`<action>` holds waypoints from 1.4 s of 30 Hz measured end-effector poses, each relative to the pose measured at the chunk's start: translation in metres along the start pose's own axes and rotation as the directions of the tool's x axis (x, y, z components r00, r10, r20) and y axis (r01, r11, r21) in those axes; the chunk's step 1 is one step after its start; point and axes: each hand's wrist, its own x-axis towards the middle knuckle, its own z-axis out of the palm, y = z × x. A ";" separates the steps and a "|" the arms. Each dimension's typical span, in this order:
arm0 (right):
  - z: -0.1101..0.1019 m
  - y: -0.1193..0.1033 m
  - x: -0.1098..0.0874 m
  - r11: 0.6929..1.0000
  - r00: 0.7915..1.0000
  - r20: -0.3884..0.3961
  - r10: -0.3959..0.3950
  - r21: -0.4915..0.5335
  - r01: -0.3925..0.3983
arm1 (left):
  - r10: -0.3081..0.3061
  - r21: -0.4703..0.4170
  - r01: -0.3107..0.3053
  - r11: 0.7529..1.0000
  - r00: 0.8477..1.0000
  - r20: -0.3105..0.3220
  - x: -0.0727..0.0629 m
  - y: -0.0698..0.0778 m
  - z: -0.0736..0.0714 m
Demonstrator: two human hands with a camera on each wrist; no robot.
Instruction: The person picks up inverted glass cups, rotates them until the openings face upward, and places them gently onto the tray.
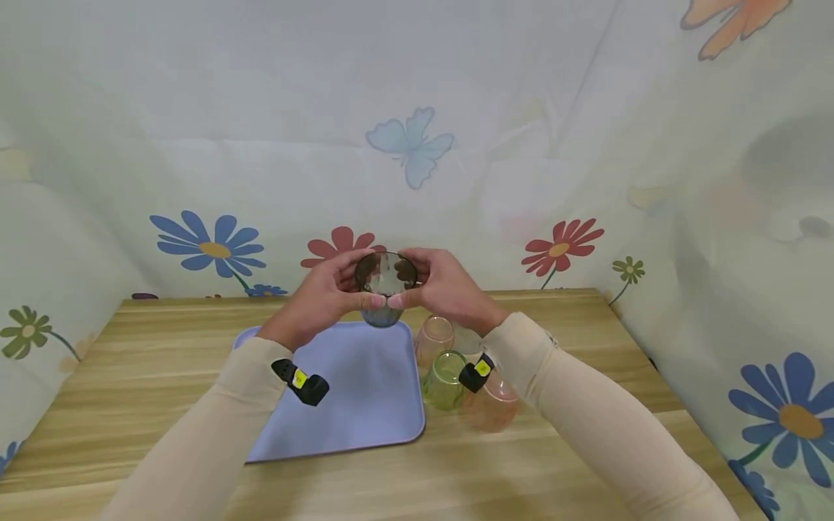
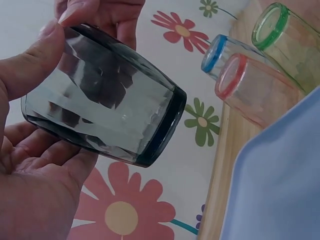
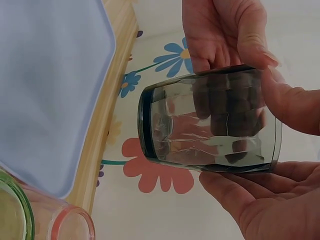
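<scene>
Tray (image 1: pixel 355 391) on the table (image 1: pixel 404 485), glasses (image 1: pixel 446 383) just to its right.

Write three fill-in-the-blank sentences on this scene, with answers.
In the head view, the green glass stands to the ____ of the tray.
The dark glass is held by the right hand and the ____ hand.
Of these two glasses, the one on the table is ____.
Missing words: right; left; green.

A wood-grain table (image 1: pixel 456 481) bears a lavender rectangular tray (image 1: pixel 352 398). Beside it stand four glass tumblers (image 1: pixel 446 387): one green, two pink, one clear blue-ringed.
</scene>
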 end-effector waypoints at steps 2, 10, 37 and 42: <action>0.000 0.000 0.001 0.999 1.000 0.002 0.001 -0.036 -0.001 | -0.004 -0.006 0.004 1.000 1.000 -0.002 0.000 -0.002 -0.001; 0.000 0.005 0.004 0.997 1.000 0.001 0.028 -0.071 -0.028 | -0.017 -0.043 0.017 0.999 1.000 -0.003 0.002 -0.010 0.004; 0.008 0.034 0.013 0.959 0.989 0.035 0.146 -0.252 -0.133 | -0.089 -0.063 0.089 0.994 0.996 0.001 0.010 -0.049 0.015; 0.009 0.039 0.014 0.942 0.988 0.049 0.145 -0.312 -0.123 | -0.091 -0.065 0.091 0.994 0.996 -0.004 0.012 -0.055 0.017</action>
